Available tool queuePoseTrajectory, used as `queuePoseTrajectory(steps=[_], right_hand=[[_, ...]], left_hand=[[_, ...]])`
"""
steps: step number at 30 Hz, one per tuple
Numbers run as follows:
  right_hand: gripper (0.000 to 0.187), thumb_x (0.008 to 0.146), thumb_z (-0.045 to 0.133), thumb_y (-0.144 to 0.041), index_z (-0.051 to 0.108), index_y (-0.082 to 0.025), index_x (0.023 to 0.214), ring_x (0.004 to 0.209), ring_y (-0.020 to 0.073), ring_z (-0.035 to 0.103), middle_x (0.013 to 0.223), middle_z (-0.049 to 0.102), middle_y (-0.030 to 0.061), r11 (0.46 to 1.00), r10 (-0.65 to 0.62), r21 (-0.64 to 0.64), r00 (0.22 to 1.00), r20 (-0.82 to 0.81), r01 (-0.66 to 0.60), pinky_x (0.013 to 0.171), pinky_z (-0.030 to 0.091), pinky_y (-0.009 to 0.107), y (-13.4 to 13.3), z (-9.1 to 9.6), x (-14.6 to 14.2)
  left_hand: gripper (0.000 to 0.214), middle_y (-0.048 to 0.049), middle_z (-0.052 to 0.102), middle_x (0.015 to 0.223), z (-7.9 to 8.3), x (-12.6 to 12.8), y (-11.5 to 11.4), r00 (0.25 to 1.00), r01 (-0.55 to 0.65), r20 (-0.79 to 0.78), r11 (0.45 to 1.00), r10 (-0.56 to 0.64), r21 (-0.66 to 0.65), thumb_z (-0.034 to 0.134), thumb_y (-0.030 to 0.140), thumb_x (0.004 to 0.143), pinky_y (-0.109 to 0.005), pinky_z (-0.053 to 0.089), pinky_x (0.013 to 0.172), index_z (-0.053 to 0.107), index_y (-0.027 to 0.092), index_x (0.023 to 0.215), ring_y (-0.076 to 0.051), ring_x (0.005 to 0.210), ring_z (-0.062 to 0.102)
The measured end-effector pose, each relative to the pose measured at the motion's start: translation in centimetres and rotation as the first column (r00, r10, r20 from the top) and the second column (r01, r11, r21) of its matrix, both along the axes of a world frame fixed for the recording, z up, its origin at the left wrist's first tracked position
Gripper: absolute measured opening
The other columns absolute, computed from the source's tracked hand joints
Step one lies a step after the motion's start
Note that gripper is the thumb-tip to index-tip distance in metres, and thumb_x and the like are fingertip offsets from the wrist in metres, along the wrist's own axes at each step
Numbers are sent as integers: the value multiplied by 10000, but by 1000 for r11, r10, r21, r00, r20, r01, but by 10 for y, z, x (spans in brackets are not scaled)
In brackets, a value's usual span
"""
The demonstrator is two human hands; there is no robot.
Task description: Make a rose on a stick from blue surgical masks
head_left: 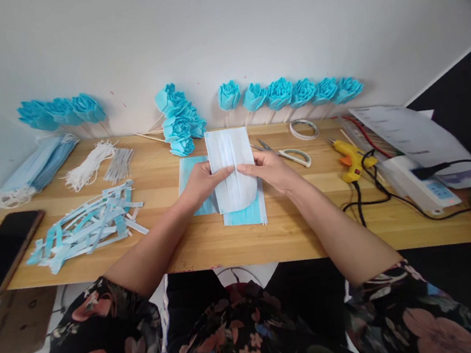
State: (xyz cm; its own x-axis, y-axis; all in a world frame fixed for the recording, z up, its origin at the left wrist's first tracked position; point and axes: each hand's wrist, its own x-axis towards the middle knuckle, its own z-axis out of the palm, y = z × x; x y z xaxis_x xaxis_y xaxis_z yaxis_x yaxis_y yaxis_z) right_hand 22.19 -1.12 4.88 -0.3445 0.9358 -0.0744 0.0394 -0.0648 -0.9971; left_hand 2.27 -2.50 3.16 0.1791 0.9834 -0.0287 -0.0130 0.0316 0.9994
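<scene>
While pinching pleated white sheet (229,149) with left hand (202,182) and right hand (270,170) | apparently smoothing it | likely calling for even pressure next

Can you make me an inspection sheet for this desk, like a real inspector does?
Surface: wooden table, light brown
Job's things: white panel held up, blue pieces under it
Clutter: cut strips, white cords, phone
Hands: left hand and right hand both grip the white panel
Cables: black cable at the glue gun; plug in the power strip
Surroundings: blue flowers along the pale wall
</scene>
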Motion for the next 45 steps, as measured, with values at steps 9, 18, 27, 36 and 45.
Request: queuePoseTrajectory(steps=[9, 18, 27, 36, 45], right_hand=[[417, 606, 900, -504, 765, -172, 819, 745, 191, 656, 840, 765, 53, 995, -101, 11, 995, 20, 100, 682, 525, 335, 4, -6, 3], [375, 613, 910, -470, 777, -191, 825, 726, 177, 649, 825, 768, 39, 998, -46, -55, 994, -99, 40, 693, 513, 320, 2, 0, 5], [404, 611, 909, -489, 772, -187, 843, 774, 191, 674, 849, 770, 38, 996, -85, -37, 992, -89, 82, 760, 542, 353, 1, 1, 5], [494, 623, 907, -492, 758, -189, 983, 942, 274, 719, 932, 786, 72, 1000, -22, -15, 999, -43, 22, 876, 584, 449, -1, -3, 0], [444, 628, 907, -495, 765, -197, 925, 900, 264, 726, 906, 792, 52, 998, -64, -1, 997, -54, 64, 864, 587, 440, 0, -4, 2]], left_hand=[[422, -86, 775, 815, -1, -1, 2, 997, -45, 57, 998, 47, -33, 827, 533, 734, -319, 540, 659, 722, 129, 794, -217, 730, 704], [387, -54, 712, 666, -2, -3, 3, 998, -63, 25, 997, 64, -41, 821, 516, 766, -307, 516, 600, 703, 147, 768, -194, 629, 671], [450, -64, 737, 738, 1, -2, 3, 999, -29, 33, 999, 29, -18, 837, 566, 707, -309, 512, 615, 719, 138, 782, -177, 643, 649], [492, -52, 745, 779, 6, 2, -2, 998, 18, 56, 999, -15, -40, 874, 581, 634, -290, 510, 627, 727, 138, 792, -166, 677, 643], [477, -26, 659, 637, 7, -1, -1, 1000, 24, -10, 999, -24, 24, 759, 632, 774, -276, 454, 542, 647, 182, 664, -175, 633, 628]])
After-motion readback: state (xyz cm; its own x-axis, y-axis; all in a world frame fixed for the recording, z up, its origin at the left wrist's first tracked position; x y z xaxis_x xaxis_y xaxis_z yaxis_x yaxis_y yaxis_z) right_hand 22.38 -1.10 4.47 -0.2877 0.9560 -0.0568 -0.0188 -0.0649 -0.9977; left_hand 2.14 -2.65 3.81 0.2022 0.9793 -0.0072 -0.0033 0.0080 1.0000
